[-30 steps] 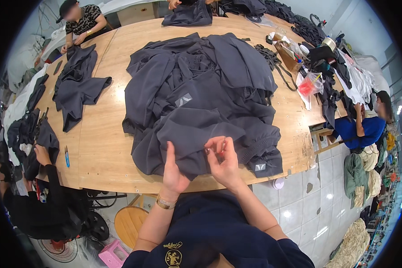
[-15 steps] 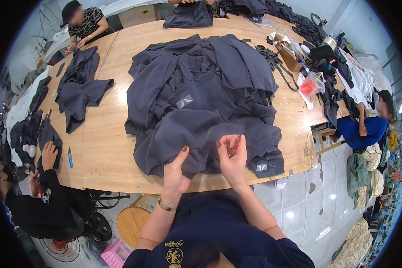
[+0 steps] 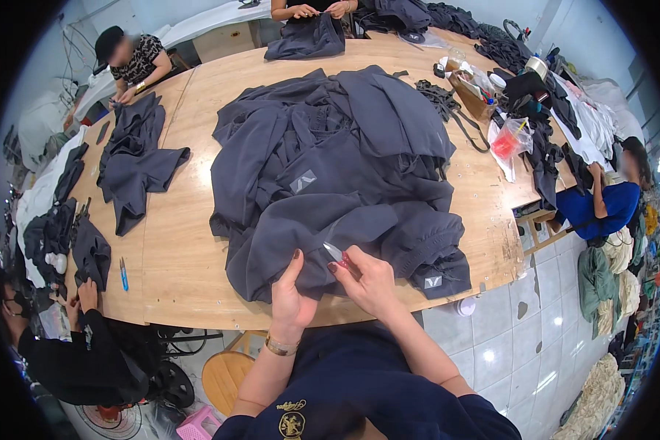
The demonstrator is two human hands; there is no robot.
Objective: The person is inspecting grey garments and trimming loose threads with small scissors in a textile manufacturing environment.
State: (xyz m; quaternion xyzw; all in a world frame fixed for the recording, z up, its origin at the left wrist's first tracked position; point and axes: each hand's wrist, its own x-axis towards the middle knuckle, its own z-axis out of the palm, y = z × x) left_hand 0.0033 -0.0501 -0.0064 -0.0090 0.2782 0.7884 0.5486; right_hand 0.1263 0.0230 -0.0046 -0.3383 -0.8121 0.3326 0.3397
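Note:
In front of me a heap of dark grey garments (image 3: 271, 139) lies on the wooden table, with a grey patch on one piece. My left hand (image 3: 293, 297) grips the near edge of the top garment (image 3: 308, 227), thumb above the cloth and fingers hidden under it. Closed around small thread snips (image 3: 334, 252) with red handles is my right hand (image 3: 368, 282). Their silver blades point up and left over the cloth, just beside my left thumb. A gathered, elastic-looking hem (image 3: 436, 238) lies to the right of my right hand.
Blue-handled snips (image 3: 124, 275) and another dark garment (image 3: 136, 161) lie on the table's left side. Co-workers handle cloth at left, far left, far side and right. A bag of red drink (image 3: 507, 141) stands among clutter at the right. A wooden stool (image 3: 227, 378) is below the table edge.
My right hand has turned and moved slightly down and left, so the snips' blades now show above the cloth. My left hand keeps its hold. The view has shifted a little.

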